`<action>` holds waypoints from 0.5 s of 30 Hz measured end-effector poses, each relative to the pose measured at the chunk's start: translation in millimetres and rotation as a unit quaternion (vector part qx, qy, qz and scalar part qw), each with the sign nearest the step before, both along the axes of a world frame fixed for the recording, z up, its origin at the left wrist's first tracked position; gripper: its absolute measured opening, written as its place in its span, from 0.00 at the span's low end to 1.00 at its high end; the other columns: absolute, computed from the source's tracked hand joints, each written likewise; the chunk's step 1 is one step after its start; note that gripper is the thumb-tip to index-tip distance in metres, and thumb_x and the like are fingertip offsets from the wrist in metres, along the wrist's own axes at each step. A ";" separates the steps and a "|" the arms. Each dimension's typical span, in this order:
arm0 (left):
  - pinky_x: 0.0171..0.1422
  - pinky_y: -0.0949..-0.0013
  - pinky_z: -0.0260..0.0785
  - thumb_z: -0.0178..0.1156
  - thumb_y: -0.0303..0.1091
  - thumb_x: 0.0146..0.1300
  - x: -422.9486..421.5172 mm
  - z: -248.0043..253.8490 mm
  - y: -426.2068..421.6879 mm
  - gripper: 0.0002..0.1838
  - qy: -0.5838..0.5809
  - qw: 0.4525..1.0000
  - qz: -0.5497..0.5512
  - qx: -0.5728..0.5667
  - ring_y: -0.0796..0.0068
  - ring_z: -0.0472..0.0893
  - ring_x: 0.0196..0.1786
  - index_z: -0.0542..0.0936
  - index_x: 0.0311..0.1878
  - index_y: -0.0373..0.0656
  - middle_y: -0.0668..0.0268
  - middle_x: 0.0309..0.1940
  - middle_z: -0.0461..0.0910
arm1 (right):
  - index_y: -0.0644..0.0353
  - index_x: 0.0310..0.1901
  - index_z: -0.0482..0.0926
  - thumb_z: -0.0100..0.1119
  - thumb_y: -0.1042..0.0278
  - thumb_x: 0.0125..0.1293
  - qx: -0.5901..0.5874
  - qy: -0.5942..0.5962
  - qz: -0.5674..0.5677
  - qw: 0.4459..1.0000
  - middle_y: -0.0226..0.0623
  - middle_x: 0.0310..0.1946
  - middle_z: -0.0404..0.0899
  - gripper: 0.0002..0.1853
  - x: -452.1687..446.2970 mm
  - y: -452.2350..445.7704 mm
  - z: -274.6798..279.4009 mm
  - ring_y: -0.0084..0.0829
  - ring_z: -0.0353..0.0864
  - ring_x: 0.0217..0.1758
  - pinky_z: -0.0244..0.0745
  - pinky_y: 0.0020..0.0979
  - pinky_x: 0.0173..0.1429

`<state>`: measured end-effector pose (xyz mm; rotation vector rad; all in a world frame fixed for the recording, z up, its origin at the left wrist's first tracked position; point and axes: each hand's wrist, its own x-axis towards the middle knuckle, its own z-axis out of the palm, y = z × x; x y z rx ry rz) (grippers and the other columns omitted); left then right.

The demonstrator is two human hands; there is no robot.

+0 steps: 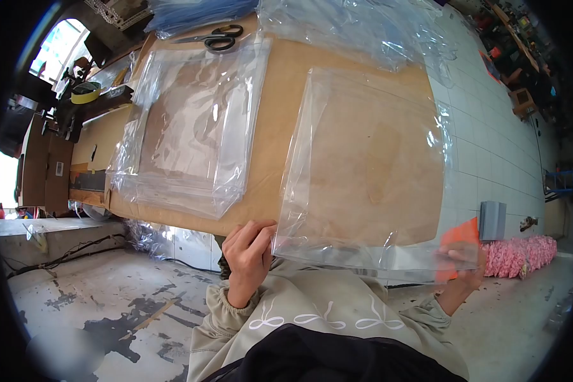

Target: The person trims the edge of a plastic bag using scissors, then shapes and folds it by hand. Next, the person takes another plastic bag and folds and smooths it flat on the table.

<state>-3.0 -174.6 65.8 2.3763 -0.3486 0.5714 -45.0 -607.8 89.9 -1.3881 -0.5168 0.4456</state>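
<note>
A large clear plastic bag [369, 159] lies flat over the right half of the brown-covered table [270, 134], its near edge reaching past the table towards my body. My left hand [247, 258] has its fingers curled and pinched at the bag's near left corner. At the near right corner my right hand [465, 260] grips the bag, partly seen through the plastic. A bright orange piece [468, 230] shows at my right hand; whether it is held too I cannot tell. On the left lies a stack of clear plastic bags [188, 124], apart from both hands.
Black-handled scissors [219, 39] rest at the stack's far end. Bluish plastic sheeting [356, 28] is heaped at the table's far side. Yellow tape [86, 94] sits on equipment at the left. A pink bundle [522, 256] and a grey block [493, 220] are on the right floor.
</note>
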 end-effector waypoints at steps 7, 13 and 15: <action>0.29 0.64 0.64 0.56 0.22 0.49 7.9 -10.0 4.9 0.09 0.011 0.999 0.039 -0.019 0.60 0.75 0.24 0.81 0.35 0.38 0.59 0.23 0.75 | 0.42 0.65 0.72 0.52 0.35 0.64 0.212 -0.078 0.271 0.936 0.68 0.72 0.36 0.32 29.1 77.2 -15.2 0.67 0.24 0.75 0.29 0.64 0.71; 0.51 0.60 0.66 0.54 0.32 0.64 48.4 31.2 -21.4 0.24 0.153 0.980 -0.024 -0.128 0.51 0.73 0.48 0.66 0.62 0.37 0.47 0.51 0.69 | 0.43 0.64 0.72 0.59 0.45 0.63 0.038 -0.107 0.250 0.962 0.51 0.75 0.44 0.28 64.3 105.7 -12.7 0.59 0.26 0.78 0.22 0.61 0.72; 0.67 0.58 0.56 0.51 0.39 0.69 62.0 28.7 -34.9 0.33 0.092 0.990 -0.063 -0.088 0.45 0.60 0.67 0.53 0.71 0.35 0.41 0.67 0.52 | 0.44 0.66 0.69 0.60 0.48 0.62 -0.065 -0.119 0.160 0.978 0.50 0.75 0.44 0.30 70.9 128.8 -5.2 0.58 0.27 0.78 0.24 0.60 0.72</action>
